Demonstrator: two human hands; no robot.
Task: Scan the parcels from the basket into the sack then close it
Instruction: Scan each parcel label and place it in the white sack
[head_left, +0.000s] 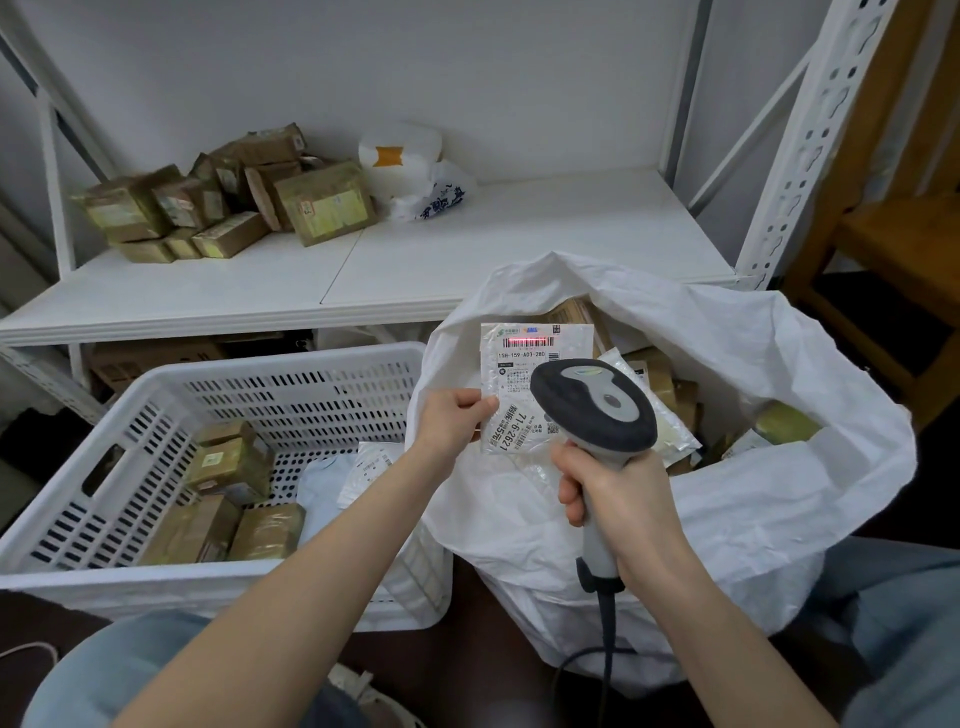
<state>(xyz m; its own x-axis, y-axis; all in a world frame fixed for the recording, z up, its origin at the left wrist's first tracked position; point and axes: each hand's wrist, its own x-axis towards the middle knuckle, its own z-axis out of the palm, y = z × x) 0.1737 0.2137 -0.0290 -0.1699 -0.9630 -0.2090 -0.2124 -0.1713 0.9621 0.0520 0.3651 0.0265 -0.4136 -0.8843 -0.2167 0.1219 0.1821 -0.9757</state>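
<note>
**Flat parcel under the scanner, over the sack's mouth**

The left hand (451, 418) pinches the left edge of a flat white parcel (522, 364) between thumb and fingers, holding it upright above the near rim of the sack (769, 499). The right hand (621, 501) is curled round the grip of the scanner (595, 405). A red scan line (527, 340) lies across the barcode at the top of the label.

The sack's mouth gapes wide, with open room above its right half. Its left rim crowds the right wall of the basket (291, 374). The front edge of the shelf (467, 254) runs just behind both.

The scanner head covers the parcel's lower right. The left forearm hides part of the basket's right side, where brown boxes (223, 467) and white mailers (363, 467) lie. The cable (605, 623) runs out at the bottom edge. The parcels inside the sack show only in part.
</note>
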